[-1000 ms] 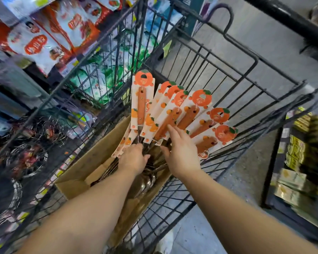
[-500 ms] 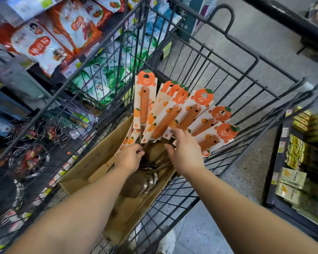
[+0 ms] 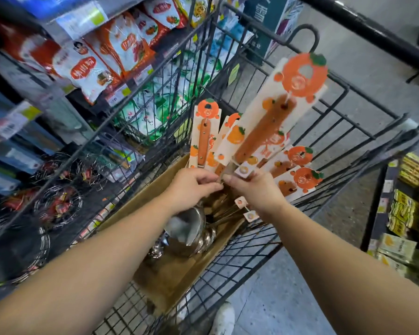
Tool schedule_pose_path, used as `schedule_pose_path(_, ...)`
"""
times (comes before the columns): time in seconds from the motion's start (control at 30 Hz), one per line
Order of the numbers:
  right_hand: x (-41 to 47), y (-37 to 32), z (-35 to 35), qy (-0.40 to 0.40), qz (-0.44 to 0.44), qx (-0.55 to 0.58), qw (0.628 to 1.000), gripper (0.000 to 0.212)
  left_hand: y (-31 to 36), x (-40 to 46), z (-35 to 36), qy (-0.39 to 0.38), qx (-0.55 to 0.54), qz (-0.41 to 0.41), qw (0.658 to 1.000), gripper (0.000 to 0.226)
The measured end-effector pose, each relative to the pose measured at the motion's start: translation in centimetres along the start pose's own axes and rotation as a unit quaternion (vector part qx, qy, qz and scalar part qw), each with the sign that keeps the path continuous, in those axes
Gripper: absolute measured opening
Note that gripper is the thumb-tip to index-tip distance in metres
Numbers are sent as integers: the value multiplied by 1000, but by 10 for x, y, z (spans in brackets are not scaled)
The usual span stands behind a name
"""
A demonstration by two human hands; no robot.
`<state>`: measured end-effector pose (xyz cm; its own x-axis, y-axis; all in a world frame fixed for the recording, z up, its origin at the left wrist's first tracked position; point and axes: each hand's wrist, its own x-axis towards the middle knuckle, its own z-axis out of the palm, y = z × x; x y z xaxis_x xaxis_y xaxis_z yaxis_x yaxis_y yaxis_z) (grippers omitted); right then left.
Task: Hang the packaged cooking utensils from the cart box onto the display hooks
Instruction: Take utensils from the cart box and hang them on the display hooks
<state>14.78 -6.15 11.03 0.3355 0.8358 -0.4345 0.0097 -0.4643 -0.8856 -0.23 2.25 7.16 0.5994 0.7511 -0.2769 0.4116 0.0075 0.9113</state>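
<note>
Pick-up step: right hand (image 3: pixel 257 189) fingers pinch one packaged utensil (image 3: pixel 273 112) raised above the cart box (image 3: pixel 169 274), left hand (image 3: pixel 191 187) fingers clamp the remaining bunch (image 3: pixel 205 136); next move likely needs carrying it to a hook.

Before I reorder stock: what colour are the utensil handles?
Orange-brown handles on cream cards, seen in the head view.

I count: hands 2 – left (image 3: pixel 194 187), right (image 3: pixel 257 189) | carded utensils at least 5, the overlap hides more (image 3: pixel 266 131) | box 1 (image 3: pixel 174 274) | cart 1 (image 3: pixel 336 112) | shoe 1 (image 3: pixel 224 317)
</note>
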Motion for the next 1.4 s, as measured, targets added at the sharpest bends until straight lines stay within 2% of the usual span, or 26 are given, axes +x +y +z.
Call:
schedule_pose_path(0.07, 5, -1, -3, 25, -5, 14, 1000, 11, -8, 0, 3, -3, -24, -26, 999, 24)
schedule_pose_path(0.13, 9, -1, -6, 66, -13, 37, 997, 10, -28, -4, 3, -18, 2, -70, 997, 31)
schedule_pose_path(0.23, 11, -4, -15, 123, -40, 54, 990, 9, -66, -15, 7, -42, 42, -138, 989, 28)
schedule_pose_path(0.37, 15, -3, -22, 158, -77, 50, 983, 16, -97, -17, 35, -71, 44, -151, 985, 10)
schedule_pose_path(0.53, 16, 0, -22, 166, -74, 41, 983, 19, -120, -7, 63, -107, 119, -181, 970, 20)
schedule_pose_path(0.73, 21, 3, -25, 190, -73, 18, 979, 14, -133, 1, 86, -110, 211, -159, 958, 41)
schedule_pose_path(0.83, 24, 3, -26, 199, -75, 21, 977, 12, -140, 4, 95, -95, 208, -176, 957, 36)
schedule_pose_path(0.97, 23, 3, -24, 194, -78, 33, 977, 11, -139, 5, 104, -44, 251, -158, 954, 25)
schedule_pose_path(1.1, 22, 3, -22, 198, -74, 40, 977, 12, -139, 3, 99, -23, 259, -152, 954, 13)
schedule_pose_path(1.2, 22, 3, -21, 195, -72, 50, 977, 11, -139, 2, 84, -13, 239, -158, 958, 11)
schedule_pose_path(1.4, 7, -2, -11, 171, -70, 57, 981, 14, -119, -1, 40, 10, 295, -118, 948, 15)
